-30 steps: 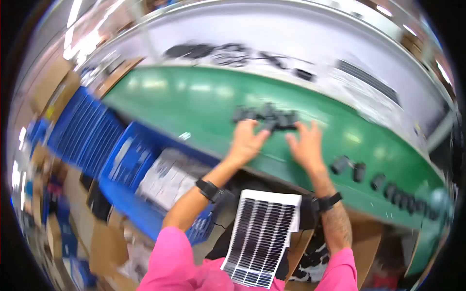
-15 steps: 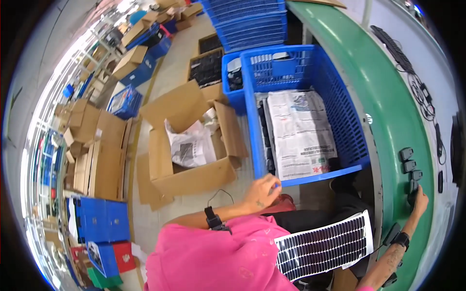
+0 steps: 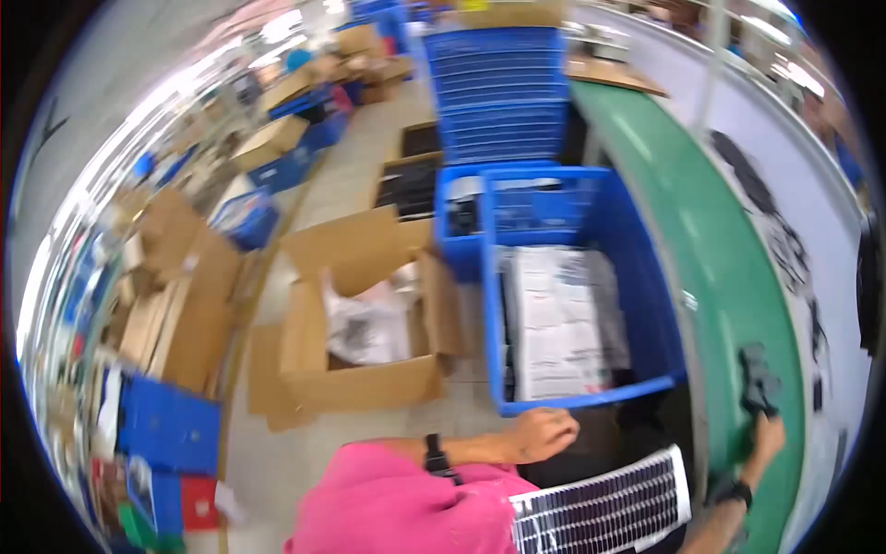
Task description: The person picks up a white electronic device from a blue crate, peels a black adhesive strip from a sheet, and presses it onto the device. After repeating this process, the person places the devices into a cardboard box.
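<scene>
My left hand is closed in a loose curl just in front of the near rim of a blue plastic crate. Whatever its fingers may hold is hidden. On the right, my right hand reaches over a green bench. Its fingers close on the nearest small black block-shaped device, blurred by motion. Several similar black devices stand in a row just beyond it. Across my lap lies a black solar panel with a white border. Printed paper sheets lie inside the crate.
An open cardboard box with crumpled white wrapping stands left of the crate. Stacked blue crates rise behind it. Cables and a dark keyboard lie along the bench's far side. Boxes and blue bins line the left.
The whole view has shifted, with the scene sitting lower. My left hand has moved slightly right along the crate's rim. My right hand stays at the row of black devices, which now look closer together.
</scene>
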The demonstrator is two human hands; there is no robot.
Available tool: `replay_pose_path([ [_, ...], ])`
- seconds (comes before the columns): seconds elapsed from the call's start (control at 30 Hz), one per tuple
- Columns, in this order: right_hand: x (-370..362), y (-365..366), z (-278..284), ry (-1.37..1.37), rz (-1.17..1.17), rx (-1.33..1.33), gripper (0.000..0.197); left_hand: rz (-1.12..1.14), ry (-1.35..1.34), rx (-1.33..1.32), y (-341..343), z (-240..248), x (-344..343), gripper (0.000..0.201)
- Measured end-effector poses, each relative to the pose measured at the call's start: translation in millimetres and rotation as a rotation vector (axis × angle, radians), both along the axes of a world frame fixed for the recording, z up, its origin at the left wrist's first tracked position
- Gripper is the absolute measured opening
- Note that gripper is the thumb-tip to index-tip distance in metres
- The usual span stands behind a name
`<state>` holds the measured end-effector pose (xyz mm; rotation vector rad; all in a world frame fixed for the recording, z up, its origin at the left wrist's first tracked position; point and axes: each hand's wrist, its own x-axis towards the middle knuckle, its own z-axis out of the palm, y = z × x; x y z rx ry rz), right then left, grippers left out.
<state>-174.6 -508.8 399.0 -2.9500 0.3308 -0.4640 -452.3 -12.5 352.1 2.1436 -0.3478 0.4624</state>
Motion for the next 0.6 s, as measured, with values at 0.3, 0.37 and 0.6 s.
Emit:
replay_pose_path([
  [0.3, -47.6, 79.7, 22.1, -0.225, -0.371, 0.158, 0.046, -0.156, 0.547, -0.164, -25.0, 21.1, -3.9, 0.028],
  [0.37, -101.1, 92.7, 48.4, -0.295, -0.310, 0.407, 0.045, -0.202, 0.691, -0.116, -29.0, -3.6, -1.4, 0.029],
  [0.6, -385.2, 138.6, 26.0, -0.450, 0.249, 1.629, 0.056, -0.265, 0.755, 0.026, -29.3, -6.1, 18.5, 0.025],
])
